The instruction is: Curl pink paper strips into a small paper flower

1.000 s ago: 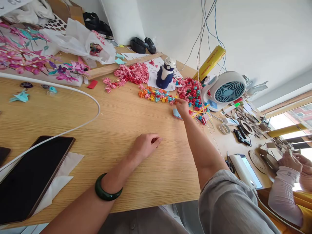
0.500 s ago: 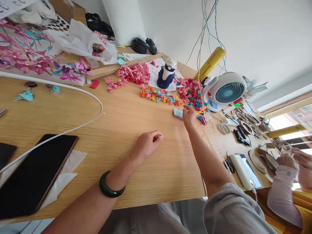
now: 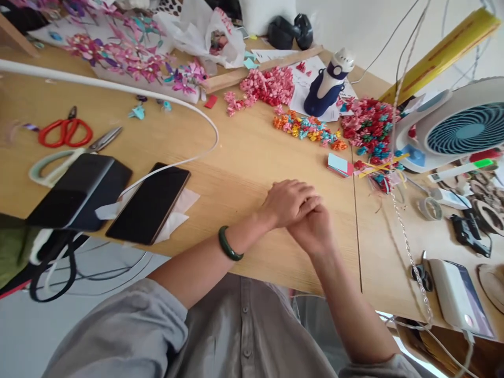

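Observation:
My left hand (image 3: 289, 202) and my right hand (image 3: 315, 233) meet over the wooden table (image 3: 244, 157) near its front edge. The left hand's curled fingers lie over the right hand's fingers and hide them, so anything held between them is out of sight. A dark green bangle (image 3: 229, 245) sits on my left wrist. Just beyond the hands lies a small stack of pink and blue paper (image 3: 339, 164). Behind it are a row of small multicoloured paper flowers (image 3: 309, 128), a pink pile (image 3: 271, 86) and a red and blue pile (image 3: 368, 128).
A blue and white bottle (image 3: 328, 84) and a desk fan (image 3: 460, 126) stand at the back right. A phone (image 3: 151, 202), a black device (image 3: 81, 191), red scissors (image 3: 65, 131) and a white cable (image 3: 118, 89) lie at the left. A chain (image 3: 409, 252) hangs at the right.
My right hand has drawn back from the flower piles to meet my left hand near the table's front edge. The view has swung left and down, bringing scissors and a black device into sight.

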`<act>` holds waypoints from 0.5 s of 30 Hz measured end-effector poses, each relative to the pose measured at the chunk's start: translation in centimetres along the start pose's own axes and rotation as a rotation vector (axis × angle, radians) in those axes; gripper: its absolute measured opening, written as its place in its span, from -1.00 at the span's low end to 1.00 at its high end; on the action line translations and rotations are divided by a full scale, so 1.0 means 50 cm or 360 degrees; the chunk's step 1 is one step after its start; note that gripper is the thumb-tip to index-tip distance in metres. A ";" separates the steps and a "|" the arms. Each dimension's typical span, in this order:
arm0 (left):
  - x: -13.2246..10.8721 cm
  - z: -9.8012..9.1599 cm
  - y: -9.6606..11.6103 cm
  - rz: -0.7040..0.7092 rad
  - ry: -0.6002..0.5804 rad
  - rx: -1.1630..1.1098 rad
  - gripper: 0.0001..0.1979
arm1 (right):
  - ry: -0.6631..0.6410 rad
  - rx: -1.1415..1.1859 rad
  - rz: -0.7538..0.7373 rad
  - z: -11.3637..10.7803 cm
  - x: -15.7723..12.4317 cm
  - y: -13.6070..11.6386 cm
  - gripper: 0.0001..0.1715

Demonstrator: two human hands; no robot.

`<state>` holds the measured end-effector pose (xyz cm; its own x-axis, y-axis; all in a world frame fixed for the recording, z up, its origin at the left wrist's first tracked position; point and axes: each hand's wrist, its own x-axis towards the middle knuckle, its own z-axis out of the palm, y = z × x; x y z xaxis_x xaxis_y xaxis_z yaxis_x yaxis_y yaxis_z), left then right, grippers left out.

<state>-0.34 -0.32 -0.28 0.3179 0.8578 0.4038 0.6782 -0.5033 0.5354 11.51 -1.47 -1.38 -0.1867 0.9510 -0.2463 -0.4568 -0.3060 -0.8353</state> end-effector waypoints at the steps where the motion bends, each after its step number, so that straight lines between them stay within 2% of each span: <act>1: 0.002 -0.003 0.005 -0.0044 -0.0031 0.0041 -0.66 | 0.0018 0.0011 0.0062 -0.006 0.002 -0.016 -0.75; 3: 0.003 -0.015 0.026 -0.0150 -0.0078 0.0142 -0.71 | 0.0196 -0.0092 0.0059 -0.024 0.022 -0.038 -0.73; 4: 0.000 -0.024 0.040 -0.0135 -0.0104 0.0149 -0.62 | 0.0334 -0.0192 0.0009 -0.035 0.035 -0.043 -0.74; 5: -0.007 -0.036 0.053 -0.0112 -0.0131 0.0122 -0.58 | 0.0507 -0.0318 -0.0155 -0.045 0.048 -0.044 -0.80; 7: -0.033 -0.068 0.069 -0.0064 -0.0153 0.0065 -0.72 | 0.0649 -0.0578 -0.0462 -0.062 0.068 -0.035 -0.87; 8: -0.056 -0.088 0.067 -0.0091 -0.0079 0.0049 -0.73 | 0.0665 -0.0667 -0.0575 -0.069 0.073 -0.027 -0.88; 10: -0.117 -0.133 0.044 -0.0244 0.0138 0.0107 -0.70 | 0.0572 -0.0816 -0.0653 -0.076 0.076 -0.013 -0.86; 13: -0.231 -0.201 -0.025 -0.0733 0.0633 0.0511 -0.66 | 0.0471 -0.1001 -0.0676 -0.078 0.075 0.000 -0.82; 15: -0.298 -0.235 -0.069 -0.1022 0.0767 0.0758 -0.54 | 0.0448 -0.1074 -0.0685 -0.077 0.077 0.004 -0.80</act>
<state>-15.20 -12.60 0.59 -0.4492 0.7677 0.4571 0.8628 0.2398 0.4451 14.04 2.29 -4.38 0.1489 0.9813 0.1217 0.1953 0.0915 -0.9765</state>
